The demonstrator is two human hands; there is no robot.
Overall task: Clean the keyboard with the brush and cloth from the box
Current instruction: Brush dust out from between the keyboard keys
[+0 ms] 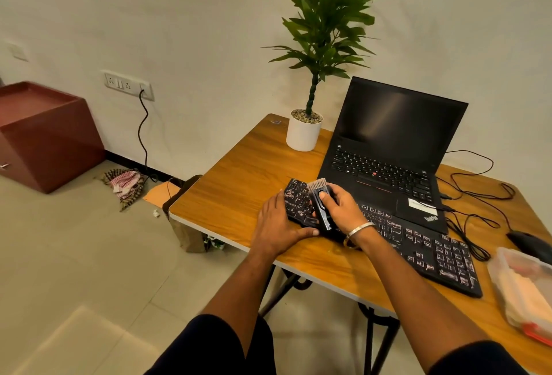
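A long black keyboard (418,243) with dusty, whitish keys lies diagonally on the wooden table (239,171). My left hand (276,225) rests flat on the keyboard's left end and holds it down. My right hand (340,204) grips a black brush (321,204) with pale bristles pointing away from me, over the keyboard's left keys. The clear plastic box (522,288) sits at the table's right edge with something pale and orange inside; the cloth cannot be told apart there.
An open black laptop (388,147) stands behind the keyboard. A potted plant (304,132) is at the table's far corner. A black mouse (528,243) and tangled cables (478,195) lie at the right. A brown cabinet (44,135) and rags are on the floor at left.
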